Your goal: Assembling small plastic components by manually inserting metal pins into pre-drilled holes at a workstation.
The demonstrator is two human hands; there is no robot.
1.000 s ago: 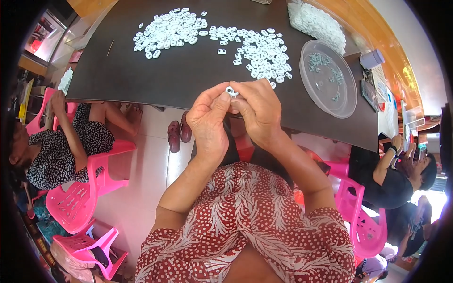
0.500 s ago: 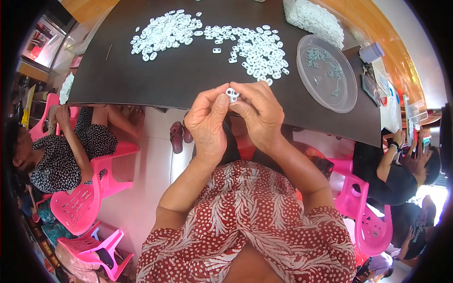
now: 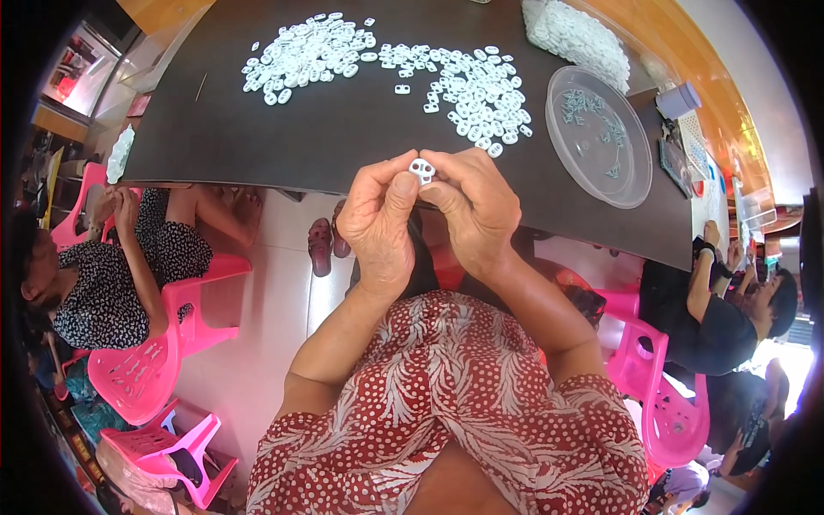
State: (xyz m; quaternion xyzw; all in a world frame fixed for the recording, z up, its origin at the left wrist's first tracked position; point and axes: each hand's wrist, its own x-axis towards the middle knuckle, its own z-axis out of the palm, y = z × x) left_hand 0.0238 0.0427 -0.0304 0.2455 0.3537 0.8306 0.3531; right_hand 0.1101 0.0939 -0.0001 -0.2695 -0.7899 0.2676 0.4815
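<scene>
Between my fingertips, just over the near edge of the dark table [image 3: 343,129], is a small white plastic piece with holes [image 3: 421,171]. My left hand [image 3: 379,225] pinches it from the left with thumb and forefinger. From the other side my right hand [image 3: 475,206] grips it the same way. The fingers cover its edges, so its full outline is hidden. Beyond my hands lie a pile of white oval two-holed pieces [image 3: 309,58] at the left and a looser pile of similar white pieces [image 3: 489,99] at the right.
A round clear tray [image 3: 592,184] with small greyish-green parts stands right of the piles. Behind it sits a bag of white pieces [image 3: 577,39]; a purple-grey cup [image 3: 678,100] is farther right. People sit at both sides near pink chairs [image 3: 137,378]. A thin stick [image 3: 202,86] lies left.
My hands keep hold of the white piece in nearly the same spot. The view has shifted slightly. At the left, the seated person's hands have moved a little.
</scene>
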